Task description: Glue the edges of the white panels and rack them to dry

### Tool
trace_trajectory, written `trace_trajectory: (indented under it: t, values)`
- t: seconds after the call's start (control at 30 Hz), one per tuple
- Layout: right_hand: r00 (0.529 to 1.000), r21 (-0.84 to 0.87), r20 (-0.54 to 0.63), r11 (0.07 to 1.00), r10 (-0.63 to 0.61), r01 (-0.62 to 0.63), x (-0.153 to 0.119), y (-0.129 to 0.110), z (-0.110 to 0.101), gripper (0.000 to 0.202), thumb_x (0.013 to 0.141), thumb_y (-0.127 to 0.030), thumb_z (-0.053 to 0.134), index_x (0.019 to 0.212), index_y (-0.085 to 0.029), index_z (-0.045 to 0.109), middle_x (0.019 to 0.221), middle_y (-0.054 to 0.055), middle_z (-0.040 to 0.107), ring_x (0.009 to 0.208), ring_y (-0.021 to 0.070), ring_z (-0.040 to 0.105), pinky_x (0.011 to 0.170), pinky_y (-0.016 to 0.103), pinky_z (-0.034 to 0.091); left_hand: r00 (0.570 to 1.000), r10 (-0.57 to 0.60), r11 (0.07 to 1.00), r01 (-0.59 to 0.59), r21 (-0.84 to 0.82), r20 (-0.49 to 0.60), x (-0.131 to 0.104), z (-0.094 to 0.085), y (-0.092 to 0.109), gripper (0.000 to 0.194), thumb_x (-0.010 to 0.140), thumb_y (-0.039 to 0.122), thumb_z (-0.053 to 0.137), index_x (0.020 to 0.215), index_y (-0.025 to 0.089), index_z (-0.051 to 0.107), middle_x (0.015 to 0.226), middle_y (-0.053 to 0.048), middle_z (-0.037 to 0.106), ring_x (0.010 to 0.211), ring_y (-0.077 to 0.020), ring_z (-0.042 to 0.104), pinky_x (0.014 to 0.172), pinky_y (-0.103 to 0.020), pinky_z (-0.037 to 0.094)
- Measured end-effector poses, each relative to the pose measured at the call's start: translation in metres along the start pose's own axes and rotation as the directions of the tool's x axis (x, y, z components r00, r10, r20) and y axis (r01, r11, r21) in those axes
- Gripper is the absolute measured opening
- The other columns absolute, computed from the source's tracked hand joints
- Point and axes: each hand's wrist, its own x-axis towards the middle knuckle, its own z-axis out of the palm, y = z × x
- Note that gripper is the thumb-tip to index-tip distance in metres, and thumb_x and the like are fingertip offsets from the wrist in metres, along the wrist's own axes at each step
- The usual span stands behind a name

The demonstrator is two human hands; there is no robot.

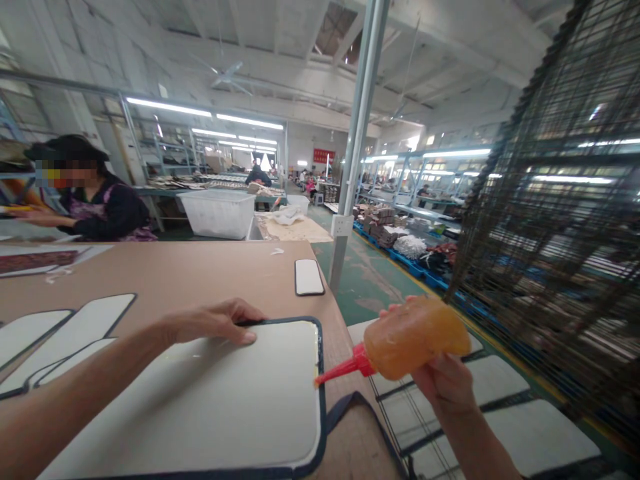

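A large white panel (240,400) with rounded corners and a dark edging strip lies on the table in front of me. My left hand (220,321) grips its far edge, thumb on the white face and fingers over the border. In my right hand (447,383) is a squeeze bottle (415,337) of amber glue, tilted left. Its red nozzle meets the panel's right side, just inside the edging. A shiny bead of glue runs from the far right corner down to the tip. A loose dark strip (350,403) trails from that side over the table's edge.
More white panels (65,340) overlap on the left of the brown table (200,267). A small edged piece (309,277) lies near the far right corner. Right of the table, a wire rack (430,417) holds further panels. A co-worker (110,200) is at the left, and a post (353,153) rises beyond.
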Motion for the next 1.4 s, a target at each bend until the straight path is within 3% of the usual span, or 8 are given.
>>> trace_trajectory:
  t: [0.1, 0.37, 0.53, 0.73, 0.83, 1.0, 1.4]
  values:
    - [1.0, 0.0, -0.001, 1.0, -0.011, 0.011, -0.002, 0.001, -0.002, 0.057, 0.045, -0.035, 0.078, 0.1, -0.027, 0.064, 0.096, 0.008, 0.068, 0.102, 0.0334, 0.057, 0.096, 0.054, 0.034, 0.986, -0.029, 0.998, 0.038, -0.052, 0.166, -0.002, -0.003, 0.004, 0.035, 0.073, 0.027, 0.052, 0.098, 0.007, 0.064, 0.082, 0.002, 0.069, 0.073, -0.0146, 0.06, 0.067, -0.02, 0.044]
    - [0.998, -0.004, 0.067, 1.0, 0.01, -0.01, -0.006, 0.002, -0.001, 0.059, 0.047, -0.038, 0.079, 0.103, -0.027, 0.062, 0.097, 0.008, 0.068, 0.104, 0.0339, 0.055, 0.096, 0.054, 0.033, 0.984, -0.023, 0.994, 0.042, -0.105, 0.174, -0.004, -0.009, -0.006, 0.031, 0.074, 0.03, 0.057, 0.098, 0.014, 0.067, 0.085, -0.003, 0.07, 0.076, -0.0185, 0.062, 0.07, -0.023, 0.046]
    - [0.999, -0.021, 0.034, 1.0, -0.003, 0.004, -0.008, 0.003, -0.001, 0.06, 0.045, -0.038, 0.08, 0.102, -0.028, 0.062, 0.099, 0.008, 0.067, 0.106, 0.0345, 0.054, 0.096, 0.054, 0.033, 0.985, -0.067, 0.989, 0.087, -0.123, 0.157, -0.004, -0.011, -0.012, 0.037, 0.073, 0.034, 0.059, 0.105, 0.017, 0.066, 0.09, -0.004, 0.069, 0.08, -0.0217, 0.062, 0.07, -0.026, 0.047]
    - [0.999, -0.04, 0.037, 0.999, 0.007, -0.005, -0.008, 0.003, -0.002, 0.06, 0.044, -0.039, 0.08, 0.101, -0.028, 0.063, 0.098, 0.008, 0.068, 0.104, 0.0338, 0.055, 0.095, 0.052, 0.035, 0.986, -0.079, 0.988, 0.097, -0.118, 0.147, -0.003, -0.014, -0.016, 0.032, 0.074, 0.035, 0.058, 0.098, 0.016, 0.067, 0.087, -0.004, 0.069, 0.082, -0.0224, 0.062, 0.071, -0.026, 0.048]
    - [0.997, -0.048, 0.078, 0.999, 0.012, -0.009, -0.01, 0.004, -0.006, 0.058, 0.048, -0.04, 0.079, 0.103, -0.026, 0.063, 0.098, 0.009, 0.068, 0.102, 0.0333, 0.057, 0.094, 0.052, 0.036, 0.989, -0.078, 0.986, 0.095, -0.137, 0.125, -0.004, -0.016, -0.019, 0.028, 0.073, 0.035, 0.059, 0.091, 0.016, 0.068, 0.086, -0.005, 0.07, 0.082, -0.0226, 0.062, 0.071, -0.026, 0.048]
    - [0.994, -0.057, 0.109, 0.998, -0.012, 0.019, -0.011, 0.01, -0.015, 0.057, 0.055, -0.04, 0.076, 0.108, -0.026, 0.06, 0.097, 0.01, 0.069, 0.1, 0.0326, 0.059, 0.093, 0.052, 0.039, 0.991, -0.101, 0.974, 0.116, -0.192, 0.085, -0.003, -0.017, -0.026, 0.03, 0.073, 0.034, 0.06, 0.097, 0.017, 0.069, 0.087, -0.005, 0.071, 0.08, -0.0231, 0.064, 0.07, -0.026, 0.049]
    - [0.967, -0.013, -0.019, 0.967, -0.255, 0.255, -0.018, 0.027, -0.024, 0.063, 0.067, -0.027, 0.071, 0.125, -0.026, 0.046, 0.109, 0.013, 0.064, 0.103, 0.0342, 0.058, 0.088, 0.057, 0.042, 0.992, -0.12, 0.914, 0.099, -0.394, -0.028, 0.008, -0.014, -0.049, 0.039, 0.076, 0.031, 0.061, 0.113, 0.02, 0.062, 0.091, -0.007, 0.071, 0.084, -0.0258, 0.064, 0.072, -0.029, 0.05]
